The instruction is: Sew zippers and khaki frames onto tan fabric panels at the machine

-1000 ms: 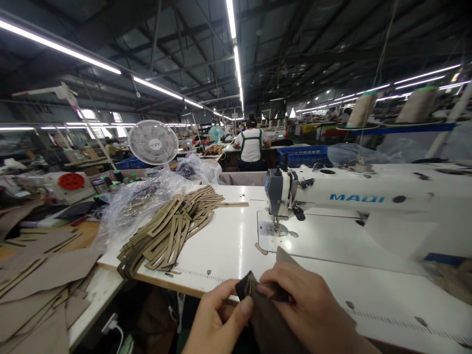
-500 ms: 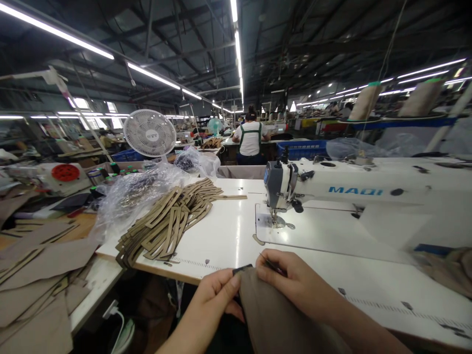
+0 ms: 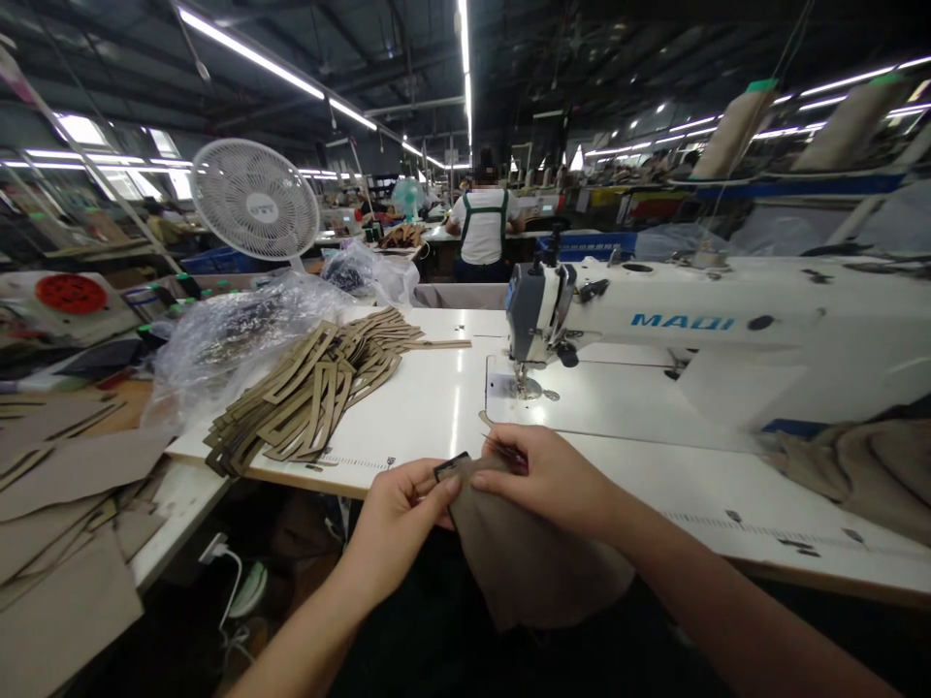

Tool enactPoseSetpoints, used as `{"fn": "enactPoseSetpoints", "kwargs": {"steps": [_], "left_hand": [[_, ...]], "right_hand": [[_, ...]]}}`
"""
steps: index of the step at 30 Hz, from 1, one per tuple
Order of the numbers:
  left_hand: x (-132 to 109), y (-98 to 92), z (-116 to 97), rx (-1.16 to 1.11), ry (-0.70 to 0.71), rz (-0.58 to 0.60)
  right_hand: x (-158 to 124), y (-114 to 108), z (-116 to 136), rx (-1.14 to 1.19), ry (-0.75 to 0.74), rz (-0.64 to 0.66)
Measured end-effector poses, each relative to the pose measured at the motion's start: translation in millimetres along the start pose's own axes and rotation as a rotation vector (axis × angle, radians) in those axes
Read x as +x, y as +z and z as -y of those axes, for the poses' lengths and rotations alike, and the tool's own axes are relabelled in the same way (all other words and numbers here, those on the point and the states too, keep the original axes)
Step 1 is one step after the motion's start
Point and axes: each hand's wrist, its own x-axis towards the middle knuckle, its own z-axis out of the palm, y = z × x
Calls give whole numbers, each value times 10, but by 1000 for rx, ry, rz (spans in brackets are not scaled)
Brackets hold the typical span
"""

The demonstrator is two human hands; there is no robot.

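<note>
A brown fabric piece [image 3: 538,562] with a dark strip along its upper left edge hangs in front of the table's near edge. My left hand [image 3: 407,504] pinches its upper left corner between thumb and fingers, beside the dark strip. My right hand [image 3: 545,475] is closed close by, thumb against the top of the fabric. A small thin pointed tool [image 3: 497,443] pokes out from the right fingers; its kind is mostly hidden. Beyond the hands stands a white sewing machine [image 3: 676,320], its needle and presser foot [image 3: 522,381] over the plate with no fabric under them.
A pile of olive-brown cut strips and frames [image 3: 320,388] lies on the white table [image 3: 429,407], with clear plastic bags [image 3: 225,339] behind it. Flat brown panels [image 3: 65,543] lie at left, more brown fabric [image 3: 858,475] at right. A fan [image 3: 254,204] and a seated person [image 3: 484,223] are farther back.
The view has tilted down and shifted a little. Both hands and the fabric are now higher in view, and more of the fabric's lower part shows. Both hands keep their hold.
</note>
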Motion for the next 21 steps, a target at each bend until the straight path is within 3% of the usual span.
{"fn": "enactPoseSetpoints", "kwargs": {"steps": [5,12,17,21], "left_hand": [[10,8,45,114,67,-62],[44,2,68,109,48,-69],[33,0,51,41,49,-17],[4,-36,8,-5,67,119]], "right_hand": [[9,7,-4,-31,-24,36],[67,-11,-11,64,19,71],[69,-14,-11,96,28,98],[66,-21,-9,145,38,112]]}}
